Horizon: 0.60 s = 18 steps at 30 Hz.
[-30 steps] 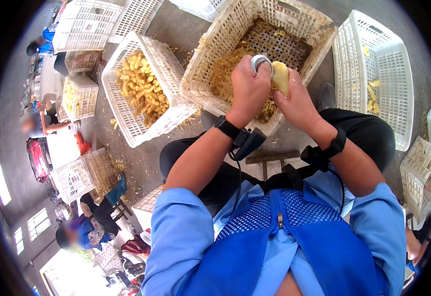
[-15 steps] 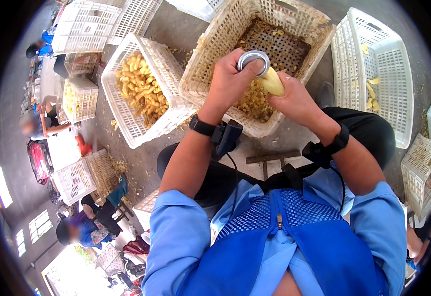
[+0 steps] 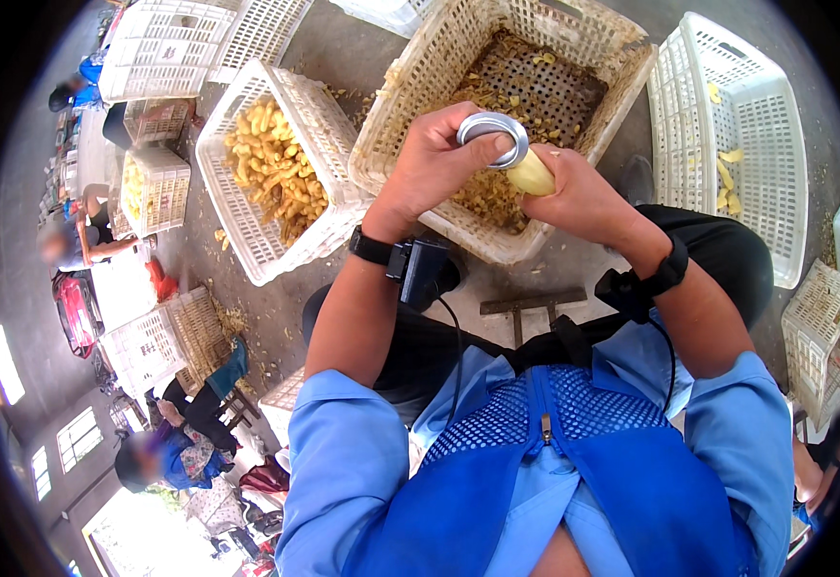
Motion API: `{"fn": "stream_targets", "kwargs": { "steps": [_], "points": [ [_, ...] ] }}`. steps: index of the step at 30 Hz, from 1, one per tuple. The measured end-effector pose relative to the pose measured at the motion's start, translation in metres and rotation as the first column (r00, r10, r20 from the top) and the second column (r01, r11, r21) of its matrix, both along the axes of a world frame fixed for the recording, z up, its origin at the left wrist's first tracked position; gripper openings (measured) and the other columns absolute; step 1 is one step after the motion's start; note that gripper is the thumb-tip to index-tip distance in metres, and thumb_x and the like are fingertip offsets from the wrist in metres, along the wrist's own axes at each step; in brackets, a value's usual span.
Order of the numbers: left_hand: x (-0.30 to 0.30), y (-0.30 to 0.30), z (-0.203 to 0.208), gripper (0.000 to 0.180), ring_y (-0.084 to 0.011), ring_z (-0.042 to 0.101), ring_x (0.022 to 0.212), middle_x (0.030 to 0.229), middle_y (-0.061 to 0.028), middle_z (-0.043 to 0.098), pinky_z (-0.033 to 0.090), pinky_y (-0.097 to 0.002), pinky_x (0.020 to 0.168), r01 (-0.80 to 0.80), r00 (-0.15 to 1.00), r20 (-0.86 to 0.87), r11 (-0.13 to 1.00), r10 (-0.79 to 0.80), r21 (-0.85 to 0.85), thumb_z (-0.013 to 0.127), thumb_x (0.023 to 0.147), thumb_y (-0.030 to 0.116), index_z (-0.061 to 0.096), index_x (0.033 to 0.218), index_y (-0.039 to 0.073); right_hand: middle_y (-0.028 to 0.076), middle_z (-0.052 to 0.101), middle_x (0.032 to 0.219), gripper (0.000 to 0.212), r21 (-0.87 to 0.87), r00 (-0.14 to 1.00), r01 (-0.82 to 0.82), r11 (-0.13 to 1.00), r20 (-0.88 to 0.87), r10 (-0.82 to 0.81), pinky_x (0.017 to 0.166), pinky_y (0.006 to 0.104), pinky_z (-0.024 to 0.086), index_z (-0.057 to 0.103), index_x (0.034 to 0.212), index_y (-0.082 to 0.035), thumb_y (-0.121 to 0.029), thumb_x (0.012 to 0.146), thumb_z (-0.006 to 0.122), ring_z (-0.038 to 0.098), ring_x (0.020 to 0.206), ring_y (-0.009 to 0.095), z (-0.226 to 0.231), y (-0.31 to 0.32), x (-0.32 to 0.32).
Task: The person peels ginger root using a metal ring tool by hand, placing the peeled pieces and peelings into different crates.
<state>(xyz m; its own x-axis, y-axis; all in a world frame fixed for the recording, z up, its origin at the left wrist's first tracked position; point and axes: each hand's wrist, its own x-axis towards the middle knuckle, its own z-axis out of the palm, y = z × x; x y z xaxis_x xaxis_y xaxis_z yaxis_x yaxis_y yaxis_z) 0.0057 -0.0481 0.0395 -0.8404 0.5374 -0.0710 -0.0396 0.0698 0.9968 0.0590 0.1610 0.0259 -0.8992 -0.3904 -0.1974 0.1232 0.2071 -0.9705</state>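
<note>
My left hand grips a round metal ring tool and presses it against the top of a pale yellow peeled piece. My right hand holds that yellow piece from the other side. Both hands hover over a tilted beige plastic crate whose bottom holds yellow peelings and scraps. Black bands with small devices sit on both wrists.
A white crate full of yellow peeled pieces stands to the left. Another white crate with a few yellow pieces is on the right. More crates and seated people are at the far left on the concrete floor.
Both hands have shifted slightly left and lower over the beige crate, and the ring tool has turned on the yellow piece.
</note>
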Motion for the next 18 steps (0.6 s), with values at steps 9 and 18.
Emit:
{"fn": "stream_targets", "kwargs": {
  "steps": [9,18],
  "points": [
    [0.005,-0.004,0.007,0.029,-0.0103,0.065,0.095,0.105,-0.0032,0.071,0.052,-0.0271,0.085,0.015,0.998,0.068,0.999,-0.018,0.041,0.073,0.093,0.028,0.07,0.111,0.005,0.004,0.062,0.079,0.028,-0.031,0.997,-0.066,0.997,-0.04,0.064,0.064,0.0289,0.046,0.062,0.105,0.001,-0.006,0.077,0.061,0.054,0.07,0.01,0.006,0.001,-0.001],
    [0.009,-0.001,0.016,0.029,-0.0113,0.063,0.101,0.109,-0.0036,0.071,0.05,-0.0283,0.09,0.006,0.996,0.093,0.997,-0.013,0.071,0.073,0.093,0.026,0.07,0.112,0.004,0.002,0.061,0.077,0.028,-0.083,0.997,-0.062,0.995,0.035,0.065,0.062,0.028,0.045,0.062,0.104,0.001,-0.005,0.077,0.061,0.054,0.069,0.009,0.008,0.003,-0.002]
  ]
}}
